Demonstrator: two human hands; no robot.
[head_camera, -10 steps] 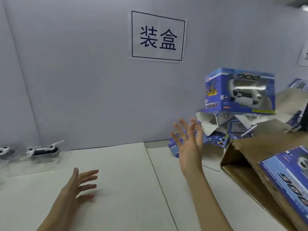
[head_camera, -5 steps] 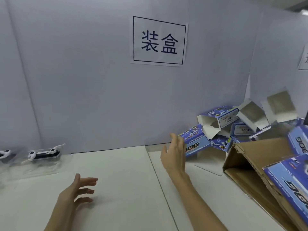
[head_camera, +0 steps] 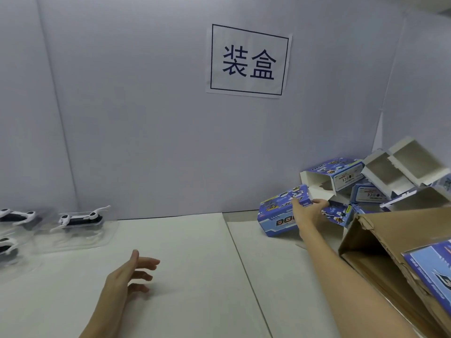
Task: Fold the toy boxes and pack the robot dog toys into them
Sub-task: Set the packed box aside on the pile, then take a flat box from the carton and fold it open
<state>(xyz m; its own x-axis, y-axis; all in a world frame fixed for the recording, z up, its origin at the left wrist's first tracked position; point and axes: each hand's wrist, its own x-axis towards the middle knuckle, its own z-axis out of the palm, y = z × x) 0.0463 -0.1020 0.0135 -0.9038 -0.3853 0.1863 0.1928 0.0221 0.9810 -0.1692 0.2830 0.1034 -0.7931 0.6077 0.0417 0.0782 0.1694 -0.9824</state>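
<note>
Readable stuff: one wall sign, one box logo

The white paper sign (head_camera: pixel 248 61) on the grey wall says "装盒" in big dark characters; the blue toy box (head_camera: pixel 280 215) reads "DOG" on its front, small labels too blurry.

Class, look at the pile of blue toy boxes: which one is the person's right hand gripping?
The front-left blue toy box with "DOG" on its side; the right hand grips its right end, and the others lie untouched behind.

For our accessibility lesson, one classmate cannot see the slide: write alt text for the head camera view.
A person's right hand grips a blue toy box at the edge of a pile of boxes by the back wall, while the left hand hovers open over the white table. Robot dog toys in clear trays sit far left; a cardboard carton lies right.
</note>
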